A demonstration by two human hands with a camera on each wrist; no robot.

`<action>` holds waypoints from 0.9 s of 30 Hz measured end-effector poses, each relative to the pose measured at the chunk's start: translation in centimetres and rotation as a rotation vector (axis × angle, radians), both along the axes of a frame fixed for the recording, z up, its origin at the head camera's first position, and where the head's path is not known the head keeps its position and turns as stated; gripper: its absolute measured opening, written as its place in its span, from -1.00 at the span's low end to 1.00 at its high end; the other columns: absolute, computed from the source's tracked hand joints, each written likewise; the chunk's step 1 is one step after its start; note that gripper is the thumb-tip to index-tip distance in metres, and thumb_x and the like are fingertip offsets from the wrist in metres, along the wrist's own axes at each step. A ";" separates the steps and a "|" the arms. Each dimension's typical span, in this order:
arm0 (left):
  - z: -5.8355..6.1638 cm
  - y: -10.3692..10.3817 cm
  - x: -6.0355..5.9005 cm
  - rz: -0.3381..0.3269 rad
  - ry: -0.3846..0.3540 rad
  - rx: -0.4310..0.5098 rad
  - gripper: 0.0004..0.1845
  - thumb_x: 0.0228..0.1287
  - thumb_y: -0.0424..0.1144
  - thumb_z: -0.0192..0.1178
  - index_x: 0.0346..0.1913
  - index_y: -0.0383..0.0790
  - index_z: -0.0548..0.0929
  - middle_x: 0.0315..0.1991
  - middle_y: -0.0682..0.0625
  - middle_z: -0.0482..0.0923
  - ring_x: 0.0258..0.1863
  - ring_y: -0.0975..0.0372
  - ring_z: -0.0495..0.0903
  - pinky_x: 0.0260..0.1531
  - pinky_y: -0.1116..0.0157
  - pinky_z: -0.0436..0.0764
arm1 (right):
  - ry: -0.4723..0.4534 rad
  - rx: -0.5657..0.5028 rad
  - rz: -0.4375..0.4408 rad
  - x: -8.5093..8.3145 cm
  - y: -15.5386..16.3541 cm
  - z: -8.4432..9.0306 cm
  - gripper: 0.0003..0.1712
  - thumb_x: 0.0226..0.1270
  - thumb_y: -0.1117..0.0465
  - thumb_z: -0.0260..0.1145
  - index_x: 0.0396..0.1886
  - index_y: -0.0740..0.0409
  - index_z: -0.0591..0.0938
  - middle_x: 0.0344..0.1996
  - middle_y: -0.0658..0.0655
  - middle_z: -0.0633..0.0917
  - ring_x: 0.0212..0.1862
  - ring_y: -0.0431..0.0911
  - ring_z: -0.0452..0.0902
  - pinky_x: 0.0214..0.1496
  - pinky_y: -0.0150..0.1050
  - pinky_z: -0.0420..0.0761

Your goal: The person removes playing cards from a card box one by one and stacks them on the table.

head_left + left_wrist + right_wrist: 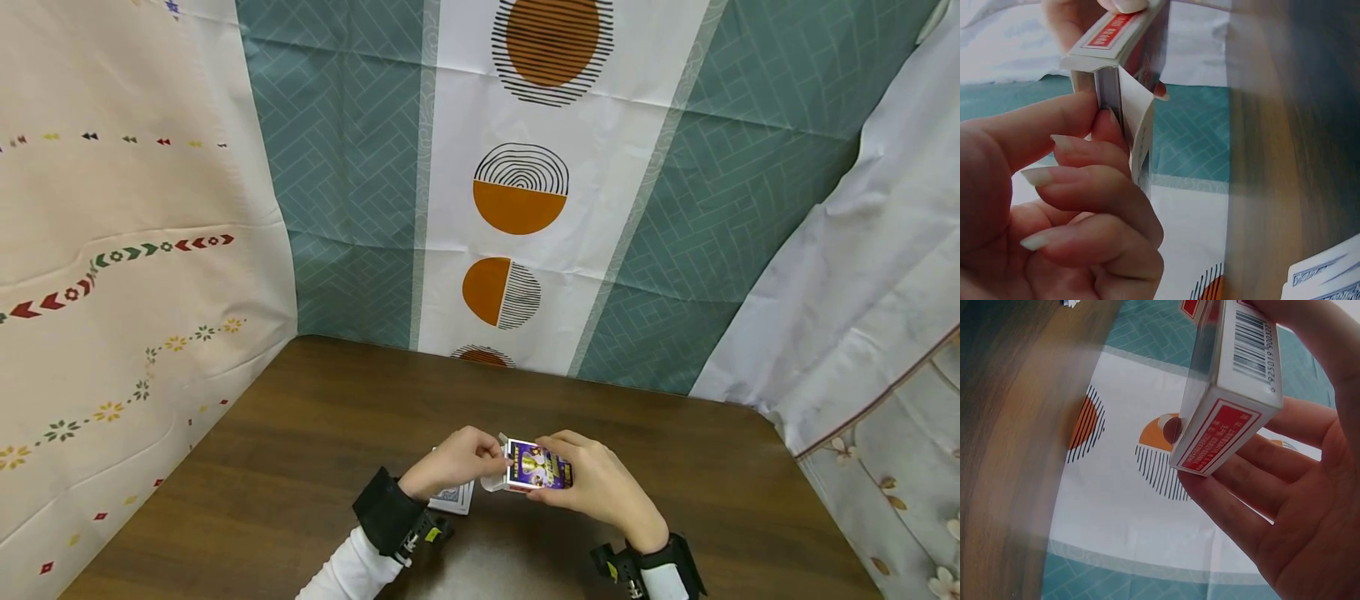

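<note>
A purple and white playing-card box (542, 467) is held above the table by my right hand (600, 483), thumb on one edge and fingers on the other. Its flap end faces my left hand (459, 460). In the left wrist view the flap (1137, 103) stands open and the edge of a deck of playing cards (1109, 90) shows inside. My left thumb and index finger pinch at that deck in the mouth of the box. The right wrist view shows the barcode end of the box (1250, 347). Beneath my left hand, other playing cards (453, 498) lie on the table, partly hidden.
The brown wooden table (337, 417) extends around both hands. Behind it hangs a teal and white patterned cloth (352, 183), with a cream cloth (135, 275) on the left and a white curtain (847, 275) on the right.
</note>
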State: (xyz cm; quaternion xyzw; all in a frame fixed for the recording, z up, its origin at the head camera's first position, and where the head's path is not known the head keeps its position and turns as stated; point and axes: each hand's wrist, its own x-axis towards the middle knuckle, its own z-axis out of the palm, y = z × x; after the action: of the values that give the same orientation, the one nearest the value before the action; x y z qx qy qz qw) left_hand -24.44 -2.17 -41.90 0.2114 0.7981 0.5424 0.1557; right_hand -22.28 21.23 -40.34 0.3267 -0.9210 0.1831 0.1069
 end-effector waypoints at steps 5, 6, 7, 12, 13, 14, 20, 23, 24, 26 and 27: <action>-0.3 -0.4 -0.5 -0.023 -0.043 0.072 -0.83 0.25 -0.30 0.26 -0.34 -0.40 0.70 -0.42 0.02 0.55 -0.42 0.26 0.46 -0.40 0.33 0.47 | -0.010 -0.003 0.001 -0.1 0.0 -0.1 -0.29 -0.02 -0.24 0.49 0.00 0.15 0.66 -0.13 0.00 0.68 -0.30 -0.28 0.50 -0.31 -0.46 0.54; -0.3 -0.5 -0.6 -0.021 -0.051 0.079 -0.83 0.25 -0.29 0.28 -0.33 -0.39 0.71 -0.41 0.03 0.56 -0.40 0.26 0.46 -0.39 0.33 0.47 | -0.010 -0.003 0.001 -0.1 0.0 -0.1 -0.29 -0.02 -0.25 0.49 0.00 0.15 0.65 -0.13 0.00 0.68 -0.30 -0.28 0.50 -0.31 -0.45 0.54; -0.3 -0.7 -0.7 -0.016 -0.054 0.078 -0.82 0.24 -0.27 0.29 -0.32 -0.37 0.72 -0.40 0.03 0.56 -0.39 0.25 0.45 -0.38 0.33 0.46 | -0.010 -0.004 0.002 -0.1 0.0 0.0 -0.29 -0.02 -0.25 0.49 0.00 0.15 0.65 -0.12 0.00 0.68 -0.30 -0.28 0.50 -0.31 -0.45 0.53; -0.1 -1.4 -0.8 0.007 -0.071 0.061 -0.80 0.22 -0.20 0.32 -0.30 -0.31 0.76 -0.43 0.04 0.53 -0.35 0.22 0.40 -0.39 0.33 0.35 | -0.004 -0.008 -0.001 -0.1 0.1 0.0 -0.28 -0.01 -0.26 0.48 0.00 0.16 0.65 -0.12 0.00 0.68 -0.30 -0.28 0.50 -0.32 -0.45 0.53; 0.0 -1.5 -0.8 0.011 -0.073 0.058 -0.80 0.22 -0.20 0.31 -0.30 -0.31 0.76 -0.43 0.04 0.53 -0.34 0.20 0.40 -0.38 0.33 0.35 | -0.004 -0.010 -0.003 -0.1 0.1 0.0 -0.28 -0.01 -0.26 0.48 0.00 0.16 0.65 -0.11 0.01 0.68 -0.29 -0.28 0.50 -0.32 -0.45 0.53; 0.1 -1.7 -0.9 0.013 -0.077 0.058 -0.80 0.22 -0.20 0.31 -0.29 -0.32 0.76 -0.42 0.03 0.53 -0.33 0.19 0.40 -0.37 0.32 0.35 | -0.003 -0.012 -0.005 -0.1 0.1 0.0 -0.28 -0.02 -0.25 0.48 0.00 0.17 0.65 -0.11 0.01 0.68 -0.29 -0.28 0.50 -0.32 -0.45 0.53; 0.8 -2.9 -1.1 0.031 -0.056 0.012 -0.79 0.25 -0.20 0.28 -0.27 -0.32 0.76 -0.44 0.04 0.48 -0.34 0.19 0.36 -0.38 0.29 0.29 | -0.027 -0.010 -0.043 -0.1 0.4 0.3 -0.28 -0.07 -0.21 0.53 0.03 0.14 0.65 -0.12 0.02 0.67 -0.27 -0.25 0.51 -0.28 -0.42 0.55; 0.9 -3.6 -1.3 0.023 -0.054 0.001 -0.79 0.28 -0.22 0.24 -0.28 -0.34 0.73 -0.49 0.05 0.41 -0.41 0.19 0.34 -0.42 0.31 0.27 | -0.039 -0.008 -0.062 -0.1 0.4 0.3 -0.28 -0.08 -0.20 0.54 0.04 0.11 0.65 -0.11 0.03 0.67 -0.26 -0.24 0.51 -0.27 -0.41 0.56; 0.9 -3.8 -1.3 0.015 -0.055 0.001 -0.78 0.30 -0.23 0.23 -0.28 -0.36 0.72 -0.49 0.05 0.42 -0.41 0.18 0.36 -0.42 0.31 0.29 | -0.038 -0.007 -0.062 -0.1 0.4 0.3 -0.27 -0.07 -0.22 0.53 0.04 0.11 0.65 -0.12 0.03 0.67 -0.26 -0.23 0.51 -0.27 -0.41 0.56; 1.1 -4.1 -1.3 -0.008 -0.052 0.005 -0.78 0.33 -0.24 0.19 -0.29 -0.38 0.68 -0.52 0.04 0.41 -0.45 0.18 0.39 -0.44 0.33 0.32 | -0.041 -0.008 -0.066 -0.1 0.5 0.3 -0.27 -0.07 -0.22 0.53 0.05 0.10 0.65 -0.12 0.02 0.66 -0.26 -0.23 0.51 -0.28 -0.42 0.55; 1.2 -4.3 -1.2 -0.020 -0.053 0.010 -0.77 0.34 -0.25 0.17 -0.29 -0.40 0.66 -0.52 0.04 0.43 -0.46 0.17 0.44 -0.44 0.34 0.34 | -0.040 -0.008 -0.066 -0.1 0.5 0.3 -0.27 -0.07 -0.23 0.52 0.05 0.10 0.65 -0.12 0.02 0.66 -0.26 -0.23 0.51 -0.28 -0.41 0.55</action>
State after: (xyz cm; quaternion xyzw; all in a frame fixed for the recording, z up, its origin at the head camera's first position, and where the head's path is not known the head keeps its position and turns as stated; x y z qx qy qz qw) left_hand -25.67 -6.52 -40.66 0.2057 0.7887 0.5504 0.1810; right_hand -22.37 21.70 -40.05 0.2918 -0.9325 0.1899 0.0957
